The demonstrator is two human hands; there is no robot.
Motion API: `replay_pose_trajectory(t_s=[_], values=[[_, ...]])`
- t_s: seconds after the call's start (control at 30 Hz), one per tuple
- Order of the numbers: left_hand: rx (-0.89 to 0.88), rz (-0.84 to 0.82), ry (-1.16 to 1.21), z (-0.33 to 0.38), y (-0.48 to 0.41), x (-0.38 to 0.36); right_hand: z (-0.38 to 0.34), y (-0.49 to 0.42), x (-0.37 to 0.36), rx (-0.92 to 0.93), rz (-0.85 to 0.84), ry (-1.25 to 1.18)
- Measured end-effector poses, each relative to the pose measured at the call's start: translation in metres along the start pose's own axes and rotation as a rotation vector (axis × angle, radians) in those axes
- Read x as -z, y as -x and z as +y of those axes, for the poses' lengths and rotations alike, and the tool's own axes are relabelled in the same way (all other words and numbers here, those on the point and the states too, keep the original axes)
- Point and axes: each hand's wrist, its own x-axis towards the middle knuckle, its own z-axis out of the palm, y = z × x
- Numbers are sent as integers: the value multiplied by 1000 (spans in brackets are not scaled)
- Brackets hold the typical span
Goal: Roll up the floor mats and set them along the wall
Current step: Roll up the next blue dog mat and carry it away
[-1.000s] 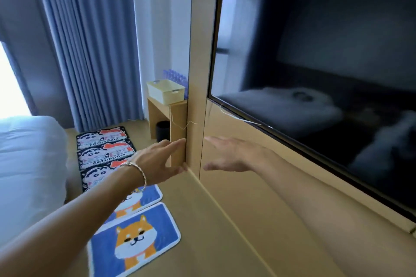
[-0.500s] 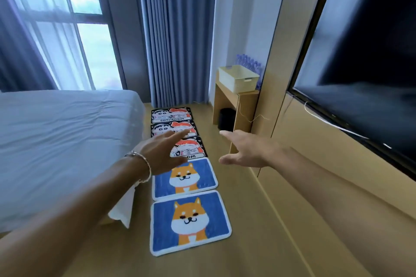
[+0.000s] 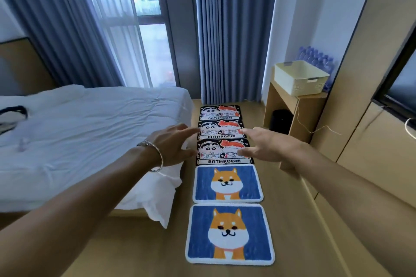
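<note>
Several floor mats lie flat in a row on the wooden floor between the bed and the wall. Nearest me is a blue dog mat (image 3: 229,234), then a second blue dog mat (image 3: 227,183). Beyond them lie three black cartoon mats reading BATHROOM: the near one (image 3: 221,153), the middle one (image 3: 219,129) and the far one (image 3: 219,112). My left hand (image 3: 172,148), with a bracelet on the wrist, and my right hand (image 3: 269,146) are stretched forward in the air above the cartoon mats. Both hands have spread fingers and hold nothing.
A bed with a white sheet (image 3: 90,132) fills the left, its corner hanging near the mats. A wooden side table (image 3: 292,110) with a cream basket (image 3: 301,77) stands at the right wall beside wooden panelling and a dark screen (image 3: 398,87). Blue curtains (image 3: 229,29) hang at the far end.
My view has swung left from the wall screen to the row of mats, which now sits centred. Both hands stay outstretched and empty.
</note>
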Motion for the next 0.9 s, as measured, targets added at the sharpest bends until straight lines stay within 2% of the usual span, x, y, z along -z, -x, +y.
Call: replay_pose_trajectory(t_s=[0.23, 0.37, 0.47, 0.63, 0.8, 0.9], values=[[-27, -3, -29, -62, -57, -18, -29, -77, 6, 53, 49, 81], [-115, -5, -2, -103, -108, -38, -28, -120, 11, -80, 74, 98], [-189, -32, 40, -133, -151, -54, -27, -152, 14, -217, 29, 65], [-332, -163, 109, -158, -212, -105, -34, -194, -9, -364, 41, -59], [-441, -369, 127, -131, -227, -175, -20, -199, -73, -499, -143, -112], [-475, -474, 139, -127, -223, -220, 2, -203, -107, -590, -198, -189]])
